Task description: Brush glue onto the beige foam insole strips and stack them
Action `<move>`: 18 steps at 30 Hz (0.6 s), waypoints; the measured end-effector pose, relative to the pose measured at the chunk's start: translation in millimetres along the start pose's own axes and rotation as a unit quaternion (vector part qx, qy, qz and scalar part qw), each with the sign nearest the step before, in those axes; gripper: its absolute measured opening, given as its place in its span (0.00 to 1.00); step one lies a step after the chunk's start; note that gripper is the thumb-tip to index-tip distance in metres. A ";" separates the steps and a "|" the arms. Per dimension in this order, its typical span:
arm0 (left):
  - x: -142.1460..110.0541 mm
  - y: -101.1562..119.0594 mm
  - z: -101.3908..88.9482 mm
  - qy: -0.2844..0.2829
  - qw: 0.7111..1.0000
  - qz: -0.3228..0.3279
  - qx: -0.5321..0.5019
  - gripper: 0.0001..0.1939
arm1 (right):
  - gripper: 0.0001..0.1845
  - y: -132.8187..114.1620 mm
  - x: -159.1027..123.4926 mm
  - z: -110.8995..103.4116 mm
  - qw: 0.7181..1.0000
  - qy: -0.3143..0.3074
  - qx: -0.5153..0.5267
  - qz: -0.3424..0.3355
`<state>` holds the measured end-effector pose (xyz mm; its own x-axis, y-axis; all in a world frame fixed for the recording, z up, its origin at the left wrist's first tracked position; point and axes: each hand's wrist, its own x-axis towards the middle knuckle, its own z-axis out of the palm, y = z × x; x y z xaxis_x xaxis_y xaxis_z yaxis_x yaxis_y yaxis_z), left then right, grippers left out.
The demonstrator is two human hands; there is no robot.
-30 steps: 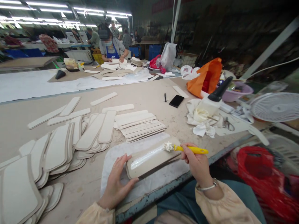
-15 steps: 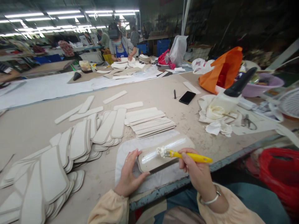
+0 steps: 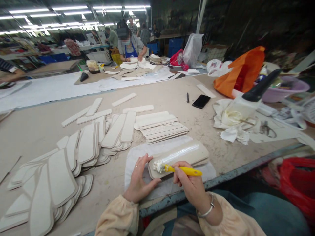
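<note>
A yellow-handled brush (image 3: pixel 185 170), its bristles caked with white paste, is gripped in my right hand (image 3: pixel 190 183). Its tip rests at the left end of a beige rounded panel (image 3: pixel 183 154) that has a wet, shiny coat along its length. Around that left end, my left hand (image 3: pixel 141 180) has thumb and fingers spread, touching the panel's edge. Beneath lies a white sheet (image 3: pixel 131 164). More panels show under the coated one at its right end. Just behind sits a stack of pale strips (image 3: pixel 163 129).
Overlapping panels (image 3: pixel 61 177) spread across the left of the table. On the right are a phone (image 3: pixel 201 101), a white glue container with a black top (image 3: pixel 242 108), scissors (image 3: pixel 267 129) and an orange bag (image 3: pixel 240 73). A co-worker (image 3: pixel 131 49) works across the table.
My right hand has drawn the brush leftward along the panel to its left end. The wet coat looks broader. My left hand stays at the panel's edge, and the view has shifted slightly.
</note>
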<state>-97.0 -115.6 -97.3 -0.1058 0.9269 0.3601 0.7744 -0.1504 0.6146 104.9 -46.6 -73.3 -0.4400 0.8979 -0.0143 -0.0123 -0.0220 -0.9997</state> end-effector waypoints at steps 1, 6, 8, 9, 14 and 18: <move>0.2 0.2 -0.3 0.000 1.000 0.001 0.001 0.48 | 0.13 0.0 -2.7 -1.4 1.000 -0.002 -0.005 0.001; 0.1 -0.6 -0.7 -0.008 1.000 -0.004 0.003 0.48 | 0.12 0.3 -11.9 -13.5 1.000 0.003 -0.026 0.001; -0.2 -1.4 -0.4 -0.010 1.000 -0.005 0.003 0.47 | 0.12 0.9 -12.3 -21.2 0.999 0.022 -0.038 -0.003; -0.3 -1.7 -0.2 -0.010 1.000 -0.004 0.004 0.47 | 0.12 1.2 -11.9 -26.0 0.998 0.036 -0.043 -0.007; -0.8 -4.0 0.8 -0.003 1.000 -0.001 0.014 0.44 | 0.12 -0.1 -6.4 -58.4 0.991 0.107 -0.072 -0.017; -0.8 -6.0 1.8 0.001 1.000 0.004 0.023 0.43 | 0.13 -3.2 -2.0 -87.5 0.977 0.184 -0.107 -0.026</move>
<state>-100.5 -114.8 -102.5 -0.1010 0.9252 0.3658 0.8025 -0.1416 0.5796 184.4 -9.8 -71.9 -0.0901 0.9935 0.0692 0.1803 0.0846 -0.9800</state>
